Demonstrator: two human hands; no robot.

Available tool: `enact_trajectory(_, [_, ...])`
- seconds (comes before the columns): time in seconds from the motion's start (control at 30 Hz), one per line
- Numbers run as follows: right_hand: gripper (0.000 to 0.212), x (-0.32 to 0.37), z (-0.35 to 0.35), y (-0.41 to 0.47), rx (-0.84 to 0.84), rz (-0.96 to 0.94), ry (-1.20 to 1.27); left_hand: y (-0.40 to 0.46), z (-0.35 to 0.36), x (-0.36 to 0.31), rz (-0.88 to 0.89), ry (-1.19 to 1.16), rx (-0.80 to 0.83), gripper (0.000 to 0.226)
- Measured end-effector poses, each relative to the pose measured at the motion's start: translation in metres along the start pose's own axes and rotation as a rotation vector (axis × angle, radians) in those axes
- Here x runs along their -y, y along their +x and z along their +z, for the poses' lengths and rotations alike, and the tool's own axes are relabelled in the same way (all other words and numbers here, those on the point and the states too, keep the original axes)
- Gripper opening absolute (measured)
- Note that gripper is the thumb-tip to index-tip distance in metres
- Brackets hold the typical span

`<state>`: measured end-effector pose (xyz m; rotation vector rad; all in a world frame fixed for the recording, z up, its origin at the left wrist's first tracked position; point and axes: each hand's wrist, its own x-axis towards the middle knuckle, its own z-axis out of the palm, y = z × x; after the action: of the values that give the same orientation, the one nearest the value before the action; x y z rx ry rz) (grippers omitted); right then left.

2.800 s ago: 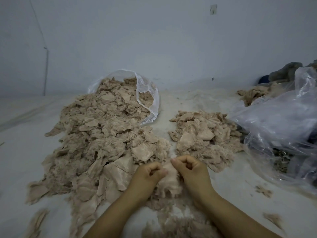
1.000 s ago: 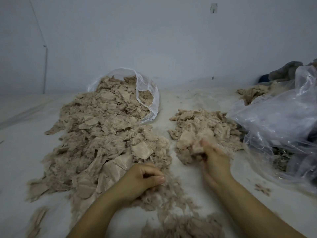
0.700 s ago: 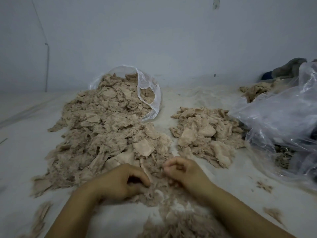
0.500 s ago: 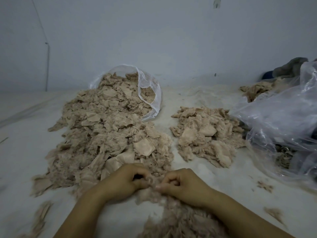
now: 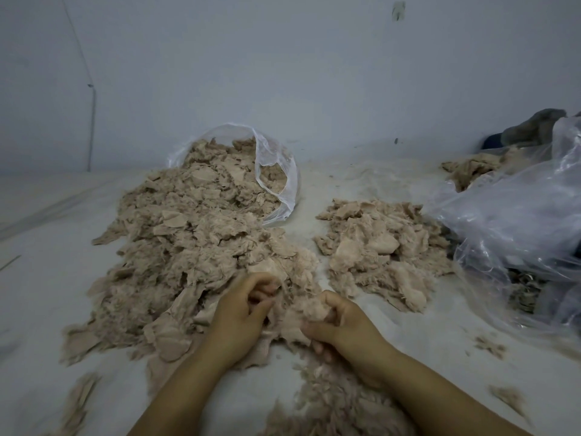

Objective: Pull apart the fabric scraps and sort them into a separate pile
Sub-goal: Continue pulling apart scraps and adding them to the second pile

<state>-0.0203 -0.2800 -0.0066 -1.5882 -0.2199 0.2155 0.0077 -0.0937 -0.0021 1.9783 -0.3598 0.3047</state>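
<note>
Both hands at near edge of the big scrap pile (image 5: pixel 195 247), working one clump. Left hand (image 5: pixel 242 313): fingers curled in, grip narrow, pinching thin beige fibres at the pile's front edge. Right hand (image 5: pixel 342 325): grip closed around a fluffy beige tuft (image 5: pixel 311 309), thumb and fingers wrapped on it. Hands close together, the clump between them stretched into wispy strands.

Big pile: frayed, fuzzy beige fabric scraps mixed with flat smooth patches, spilling out of a clear plastic bag (image 5: pixel 276 171) lying on its side at the back. Sorted pile (image 5: pixel 380 250) sits apart to the right, smaller, same material, flatter mound. Loose fluff (image 5: pixel 330 401) heaped between the forearms. Crumpled translucent bag (image 5: pixel 515 221) at far right, touching the sorted pile's edge. White tabletop (image 5: pixel 47 278), dusted with lint; small stray scraps near right edge.
</note>
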Motion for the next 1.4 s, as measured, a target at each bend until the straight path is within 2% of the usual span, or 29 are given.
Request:
enact_trajectory(0.07, [0.013,0.000,0.002,0.001,0.018,-0.009,0.060,-0.006,0.006,-0.005,0.079,-0.069,0.125,0.029])
enact_trajectory(0.13, [0.012,-0.001,0.002,0.003,0.012,-0.024,0.102,-0.008,0.011,-0.006,0.020,-0.085,0.280,0.038])
enact_trajectory(0.2, [0.011,-0.002,-0.001,0.004,-0.010,-0.018,0.099,-0.008,0.014,-0.005,-0.061,-0.078,0.341,0.028])
enact_trajectory(0.27, [0.007,-0.002,-0.004,0.004,-0.010,-0.008,0.090,-0.008,0.014,-0.002,-0.087,-0.115,0.322,0.001])
enact_trajectory(0.33, [0.015,-0.001,-0.004,0.003,0.000,-0.008,0.080,-0.009,0.015,-0.001,-0.059,-0.116,0.323,0.010])
enact_trajectory(0.4, [0.021,-0.003,-0.004,0.003,-0.029,-0.026,0.036,-0.010,0.015,-0.003,-0.079,-0.152,0.364,0.010])
enact_trajectory(0.47, [0.018,-0.005,-0.005,0.005,-0.099,-0.083,-0.006,-0.009,0.015,-0.005,-0.115,-0.175,0.390,0.014])
enact_trajectory(0.6, [0.025,-0.005,-0.009,0.009,-0.224,-0.156,-0.005,-0.003,0.013,-0.001,-0.189,-0.165,0.401,0.029])
enact_trajectory(0.7, [0.022,-0.003,-0.009,0.009,-0.206,-0.136,-0.024,-0.005,0.013,-0.001,-0.201,-0.167,0.421,0.023])
enact_trajectory(0.87, [0.014,-0.006,-0.002,0.006,-0.071,-0.097,-0.082,-0.007,0.019,-0.001,-0.161,-0.183,0.385,0.015])
enact_trajectory(0.9, [0.013,-0.006,-0.001,0.005,-0.088,-0.125,-0.147,-0.008,0.019,-0.001,-0.144,-0.198,0.408,0.006])
enact_trajectory(1.0, [0.014,-0.006,-0.001,0.007,-0.217,-0.216,-0.325,-0.008,0.020,0.001,-0.143,-0.179,0.432,0.013])
enact_trajectory(1.07, [0.017,-0.006,-0.002,0.008,-0.280,-0.222,-0.335,-0.005,0.019,0.004,-0.128,-0.135,0.409,0.025])
enact_trajectory(1.2, [0.021,-0.011,-0.002,0.013,-0.357,-0.190,-0.332,-0.001,0.017,0.002,-0.118,-0.149,0.424,0.019])
enact_trajectory(1.33, [0.026,-0.003,-0.016,0.018,-0.498,-0.215,-0.455,-0.003,0.012,0.005,-0.095,-0.100,0.486,0.027])
enact_trajectory(1.4, [0.029,0.002,-0.029,0.016,-0.425,-0.173,-0.430,-0.006,0.007,0.005,-0.130,-0.136,0.469,0.021])
